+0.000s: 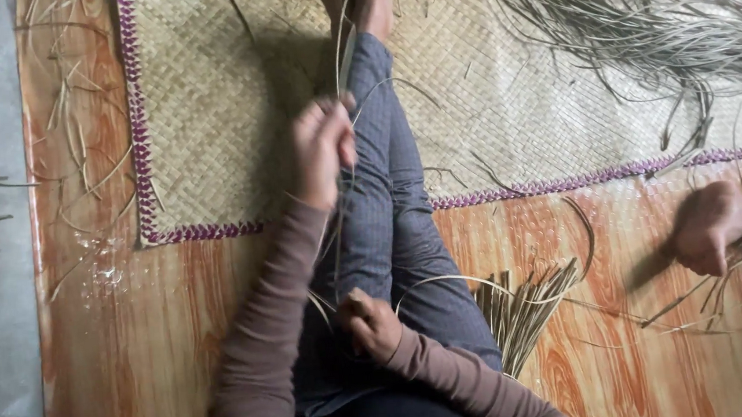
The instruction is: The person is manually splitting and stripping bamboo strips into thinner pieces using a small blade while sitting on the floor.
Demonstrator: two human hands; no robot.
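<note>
Straw scraps lie on the orange wood-pattern floor, well left of both hands. Woven mat with purple edging sits under and beyond the left hand. Left hand raised over the outstretched leg, fist closed around a thin reed strip that runs up toward the foot. Right hand low on the thigh, fingers pinched on the same strip's lower end. Cut reed bundle on the floor just right of the right hand. Loose reed pile far upper right. Another person's hand grips reeds at far right.
</note>
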